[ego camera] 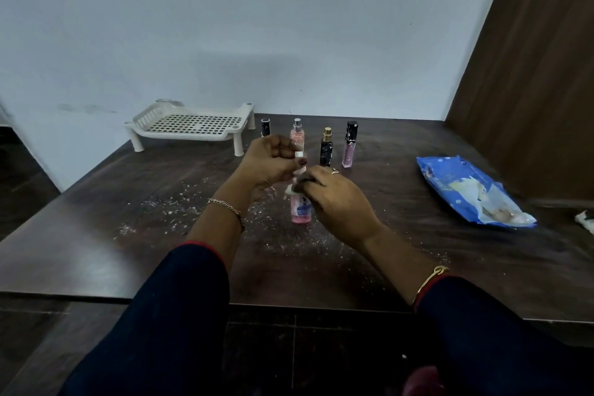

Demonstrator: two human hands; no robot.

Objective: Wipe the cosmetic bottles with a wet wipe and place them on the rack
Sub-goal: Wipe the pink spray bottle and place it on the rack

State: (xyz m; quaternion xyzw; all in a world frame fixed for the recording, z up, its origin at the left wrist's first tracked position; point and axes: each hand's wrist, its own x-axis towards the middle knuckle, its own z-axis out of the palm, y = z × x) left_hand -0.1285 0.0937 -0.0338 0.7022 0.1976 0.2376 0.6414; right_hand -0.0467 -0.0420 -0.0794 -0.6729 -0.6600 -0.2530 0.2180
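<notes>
At centre frame, wiping pink bottle [300,210] (right fingers [310,182] pinch wipe [290,189], left fingers [283,146] clamp cap [299,155]); next, probably rack [193,125], upper left.

No words can be read here. The small clear plastic bottle with pink liquid [301,212], just under the right hand [337,199], has a blue label [303,210] on its front, but the letters on it are too blurry to read. The flat blue plastic packet with white dots [466,190], lying well off to the right of that hand, has some white letters at its left end. They are too small to make out.
</notes>
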